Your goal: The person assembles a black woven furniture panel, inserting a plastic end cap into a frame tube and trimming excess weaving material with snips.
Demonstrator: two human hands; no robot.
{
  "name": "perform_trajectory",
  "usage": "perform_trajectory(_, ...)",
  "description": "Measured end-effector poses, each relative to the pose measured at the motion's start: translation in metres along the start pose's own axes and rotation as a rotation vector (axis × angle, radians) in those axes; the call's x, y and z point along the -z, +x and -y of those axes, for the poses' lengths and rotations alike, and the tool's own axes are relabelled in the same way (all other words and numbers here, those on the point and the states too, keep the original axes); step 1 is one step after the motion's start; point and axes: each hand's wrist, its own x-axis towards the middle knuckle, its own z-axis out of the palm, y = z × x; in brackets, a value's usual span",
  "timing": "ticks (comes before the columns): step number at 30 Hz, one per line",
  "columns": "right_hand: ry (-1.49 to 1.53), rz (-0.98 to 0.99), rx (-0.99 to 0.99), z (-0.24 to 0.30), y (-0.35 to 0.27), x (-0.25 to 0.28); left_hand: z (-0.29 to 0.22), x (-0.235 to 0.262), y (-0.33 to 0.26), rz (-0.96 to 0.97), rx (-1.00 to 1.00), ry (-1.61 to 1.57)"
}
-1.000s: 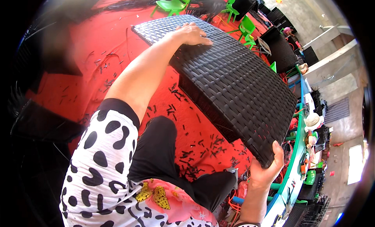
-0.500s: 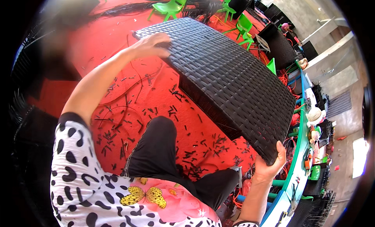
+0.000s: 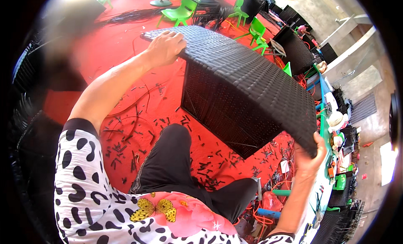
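Over red flooring (image 3: 111, 48), held tilted a boxy black woven piece (image 3: 247, 65).
Gripped its flat-stripped far-left edge in the left hand (image 3: 165, 48), right corner in the right hand (image 3: 308, 163); had slim scraps (image 3: 205, 165) below, smooth green chairs (image 3: 180, 11) beyond.

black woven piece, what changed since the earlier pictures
The black woven piece tipped, baring more of the side below its near edge. The left hand moved toward its left corner; the right hand rose, still holding the right corner. Green chairs stayed put.
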Motion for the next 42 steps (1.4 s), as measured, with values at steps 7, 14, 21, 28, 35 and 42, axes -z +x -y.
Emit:
perform_trajectory(7,0.019,0.003,0.055,0.02,0.065,0.019,-0.01,0.002,0.016,-0.045,0.134,-0.273)
perform_trajectory(14,-0.127,-0.047,-0.039,0.045,0.151,0.024,-0.003,-0.029,0.054,0.036,0.282,-0.235)
perform_trajectory(21,-0.165,-0.145,0.022,0.046,0.197,0.014,0.009,-0.044,0.065,-0.063,0.32,-0.216)
perform_trajectory(28,-0.218,-0.176,-0.006,0.049,0.203,0.013,0.013,-0.059,0.07,-0.037,0.376,-0.197)
perform_trajectory(35,-0.286,-0.27,0.005,0.049,0.202,0.016,0.014,-0.07,0.073,-0.189,0.296,-0.218)
perform_trajectory(42,-0.292,-0.272,0.037,0.049,0.194,0.01,0.013,-0.065,0.072,-0.182,0.257,-0.2)
